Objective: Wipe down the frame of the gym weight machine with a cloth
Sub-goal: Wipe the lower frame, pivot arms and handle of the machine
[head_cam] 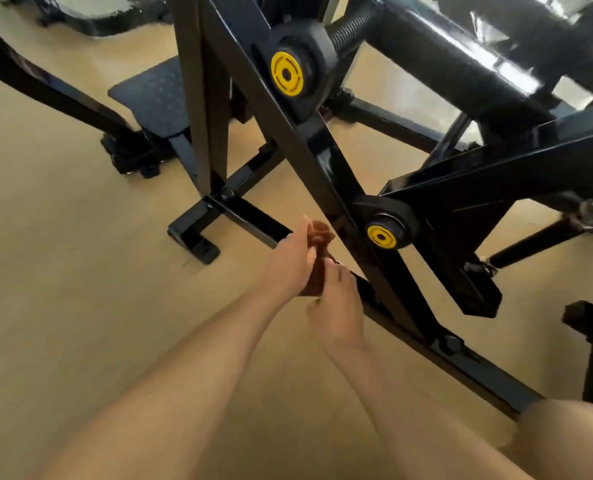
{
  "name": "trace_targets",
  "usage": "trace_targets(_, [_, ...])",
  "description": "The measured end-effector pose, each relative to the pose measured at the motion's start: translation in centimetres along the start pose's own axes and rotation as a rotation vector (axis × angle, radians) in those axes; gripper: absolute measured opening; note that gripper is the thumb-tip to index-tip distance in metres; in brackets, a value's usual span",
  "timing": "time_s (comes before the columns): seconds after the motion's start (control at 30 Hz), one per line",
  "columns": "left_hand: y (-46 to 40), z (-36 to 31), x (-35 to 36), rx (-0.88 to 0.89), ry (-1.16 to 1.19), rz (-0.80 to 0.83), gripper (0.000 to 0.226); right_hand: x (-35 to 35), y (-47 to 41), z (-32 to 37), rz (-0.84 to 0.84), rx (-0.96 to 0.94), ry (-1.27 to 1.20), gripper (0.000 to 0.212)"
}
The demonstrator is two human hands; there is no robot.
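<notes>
Tan floor (63,271) under everything. Black weight machine frame (302,147) fills the upper and right view: crossed diagonal bars, low base rail running toward lower right, gloss reflections on the tubes. Textured black footplate (156,98) at upper left, beside the upright. Two yellow pivot caps: upper pivot cap (287,74), lower pivot cap (381,236). Both hands are together in front of the diagonal bar, just left of the lower cap. Left hand (289,263) and right hand (336,306) both grip the bunched brown cloth (317,244) between them. Cloth-to-frame contact: can't tell, motion blur.
</notes>
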State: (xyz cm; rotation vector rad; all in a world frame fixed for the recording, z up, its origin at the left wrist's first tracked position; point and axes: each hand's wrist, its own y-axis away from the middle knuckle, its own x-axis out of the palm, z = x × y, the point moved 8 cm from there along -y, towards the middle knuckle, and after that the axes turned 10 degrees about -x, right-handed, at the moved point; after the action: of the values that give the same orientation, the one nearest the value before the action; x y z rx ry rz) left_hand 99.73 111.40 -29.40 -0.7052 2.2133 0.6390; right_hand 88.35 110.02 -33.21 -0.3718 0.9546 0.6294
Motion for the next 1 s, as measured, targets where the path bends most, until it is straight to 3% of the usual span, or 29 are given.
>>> trace_targets(0.2, [-1.0,-2.2,0.4,0.069,-0.17,-0.006,0.023,1.5,0.6,-5.3,0.117,0.051,0.112,0.088])
trace_targets(0.27, [-1.3,-2.2,1.9,0.1,-0.233,0.033,0.023,2.0,0.6,-5.7,0.084,0.026,0.075,0.094])
trace_targets(0.4, [-1.7,-1.4,6.0,0.202,-0.224,0.119,0.026,1.9,0.0,-7.3,-0.011,0.035,0.022,0.079])
trace_targets(0.53, [-2.7,-0.1,9.8,0.288,-0.277,0.216,0.027,2.7,0.5,-8.1,0.092,-0.023,0.132,0.075])
trace_targets(0.77, [-2.7,-0.7,12.2,0.77,-0.664,0.155,0.039,3.8,1.6,-8.6,-0.017,0.03,0.219,0.08])
trace_targets(0.9, [-2.8,0.6,13.9,0.711,-0.716,0.282,0.046,3.7,2.5,-9.1,-0.055,0.098,0.235,0.076])
trace_targets(1.0, [-3.1,1.8,14.5,0.744,-0.746,0.278,0.05,4.4,2.5,-9.3,-0.087,0.161,0.273,0.078])
